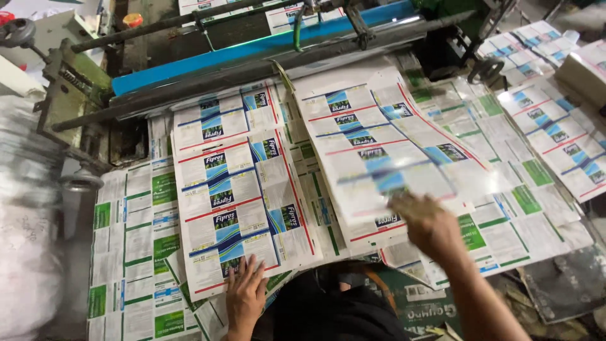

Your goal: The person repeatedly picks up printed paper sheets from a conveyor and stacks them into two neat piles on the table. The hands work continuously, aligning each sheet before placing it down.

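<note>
Left hand [245,292] lies flat, fingers spread, pressing the near edge of a printed label sheet [243,202] with red, blue and white panels, which rests on a layer of green-and-white printed sheets [136,252] covering the worktable. Right hand [429,226], blurred, sits at the near corner of a second, similar label sheet [385,148] lying just to the right; whether the fingers pinch it or only rest on it cannot be told. Beyond both sheets run the dark rollers [252,69] and a blue bar [265,44] of a machine, with more printed sheets [555,132] spread at far right.
</note>
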